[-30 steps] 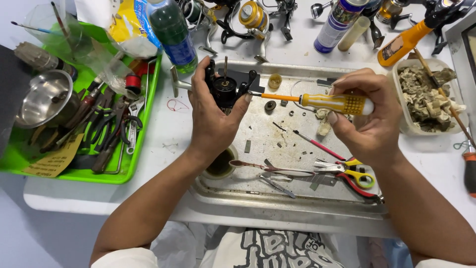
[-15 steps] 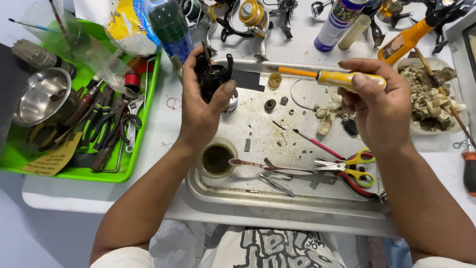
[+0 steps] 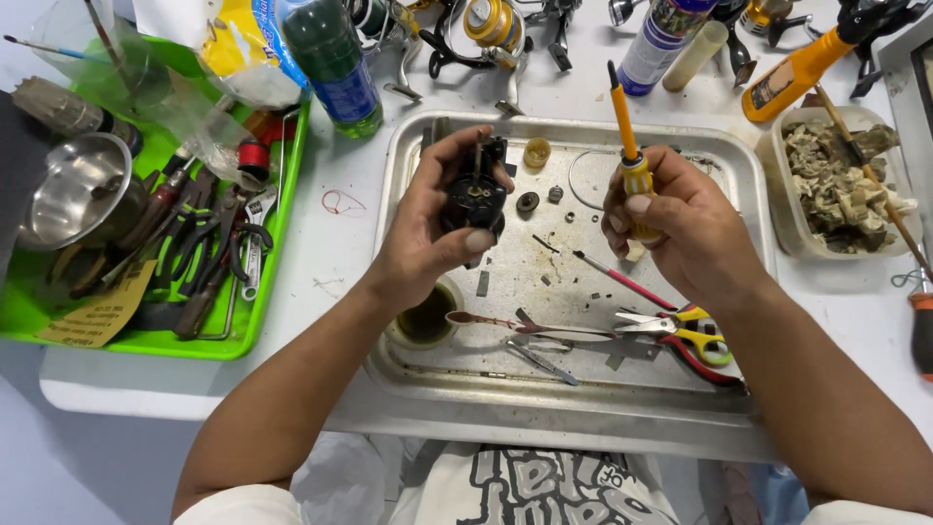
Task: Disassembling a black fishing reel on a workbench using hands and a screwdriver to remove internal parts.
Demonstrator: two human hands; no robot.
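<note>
Left hand (image 3: pixel 428 228) fingers clasping black reel body (image 3: pixel 473 194), right hand (image 3: pixel 671 219) gripping yellow screwdriver (image 3: pixel 630 146) (tip upright), above metal tray (image 3: pixel 408 156)

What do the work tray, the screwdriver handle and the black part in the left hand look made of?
Work tray: bare metal, likely steel or aluminium; dull grey, scuffed sheen.
Screwdriver in the right hand: handle looks like translucent yellow-orange plastic, glossy.
Black reel body in the left hand: black plastic or coated metal, cannot tell; brass-coloured part at its centre.
</note>
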